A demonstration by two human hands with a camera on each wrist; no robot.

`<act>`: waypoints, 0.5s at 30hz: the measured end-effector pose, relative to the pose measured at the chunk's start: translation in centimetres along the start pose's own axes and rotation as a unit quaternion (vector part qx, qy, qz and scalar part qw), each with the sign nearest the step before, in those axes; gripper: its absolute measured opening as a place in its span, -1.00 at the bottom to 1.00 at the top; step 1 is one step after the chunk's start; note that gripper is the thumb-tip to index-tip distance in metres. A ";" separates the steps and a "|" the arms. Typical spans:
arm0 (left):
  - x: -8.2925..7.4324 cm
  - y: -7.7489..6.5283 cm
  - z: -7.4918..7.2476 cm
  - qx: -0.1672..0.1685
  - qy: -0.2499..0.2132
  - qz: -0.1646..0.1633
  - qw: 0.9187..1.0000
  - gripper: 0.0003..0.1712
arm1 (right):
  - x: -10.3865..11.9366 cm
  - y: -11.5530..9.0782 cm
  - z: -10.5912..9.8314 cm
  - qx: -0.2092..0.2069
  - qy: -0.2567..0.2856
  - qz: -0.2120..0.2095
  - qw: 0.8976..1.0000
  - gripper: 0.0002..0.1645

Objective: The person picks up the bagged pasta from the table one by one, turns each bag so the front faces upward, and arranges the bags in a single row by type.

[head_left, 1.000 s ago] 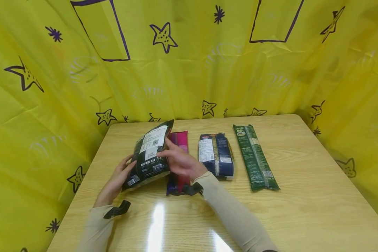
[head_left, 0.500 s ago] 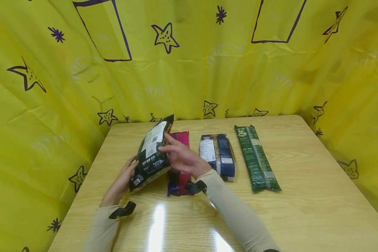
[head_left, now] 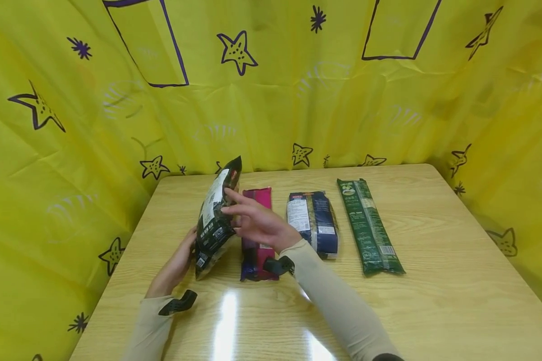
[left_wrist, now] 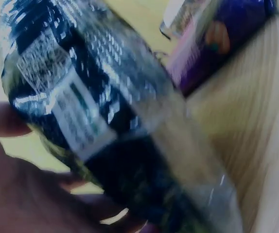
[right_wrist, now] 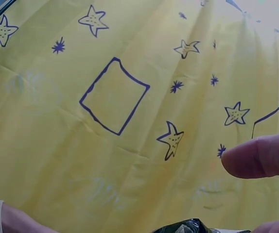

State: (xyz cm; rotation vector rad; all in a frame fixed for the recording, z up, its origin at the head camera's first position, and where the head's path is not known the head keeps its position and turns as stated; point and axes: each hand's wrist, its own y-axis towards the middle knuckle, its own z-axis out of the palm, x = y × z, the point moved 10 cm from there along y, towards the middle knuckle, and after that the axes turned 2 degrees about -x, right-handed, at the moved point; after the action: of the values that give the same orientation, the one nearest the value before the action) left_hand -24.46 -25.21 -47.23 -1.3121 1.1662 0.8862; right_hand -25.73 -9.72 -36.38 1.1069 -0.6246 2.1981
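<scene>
A dark plastic food bag [head_left: 213, 231] with a white label and a see-through side stands steeply tilted at the left of the table. My left hand [head_left: 177, 264] grips its lower left side, and some fingers go out of sight behind it. In the left wrist view the bag [left_wrist: 125, 116] fills the middle, blurred, beside the hand [left_wrist: 27, 187]. My right hand [head_left: 265, 224] has its fingers stretched out, the tips at the bag's upper right edge. The right wrist view shows one of its fingers [right_wrist: 261, 156] and the bag's dark top [right_wrist: 190, 225].
On the wooden table [head_left: 442, 271], a pink and purple packet [head_left: 258, 250] lies just right of the bag, partly under the right hand. Further right are a navy packet [head_left: 323, 220] and a long green spaghetti packet [head_left: 370, 230]. A yellow curtain [head_left: 271, 110] surrounds the table.
The dark bag has been tipped up from leaning to nearly on edge, its top rising. My left hand has shifted slightly right with it; the right hand's fingers have straightened.
</scene>
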 end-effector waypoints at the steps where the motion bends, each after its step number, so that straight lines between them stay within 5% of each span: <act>1: -0.2 0.0 -0.1 0.000 0.019 0.008 1.000 -0.25 | 0.0 0.1 0.1 0.001 -0.004 0.003 1.000 -0.10; 6: -0.4 -0.3 -0.6 0.000 0.071 0.022 0.997 -0.21 | -0.2 0.7 1.0 0.012 -0.005 0.006 1.000 -0.09; 15: 1.0 -1.0 -1.5 -0.023 0.065 -0.032 0.997 -0.17 | -0.6 1.9 2.7 0.036 -0.009 0.006 0.999 -0.16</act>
State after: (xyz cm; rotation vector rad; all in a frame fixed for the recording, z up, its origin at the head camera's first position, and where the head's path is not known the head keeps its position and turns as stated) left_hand -23.43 -26.92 -47.81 -1.4540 1.2035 0.7955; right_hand -25.22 -13.00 -35.67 1.1645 -0.5643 2.2384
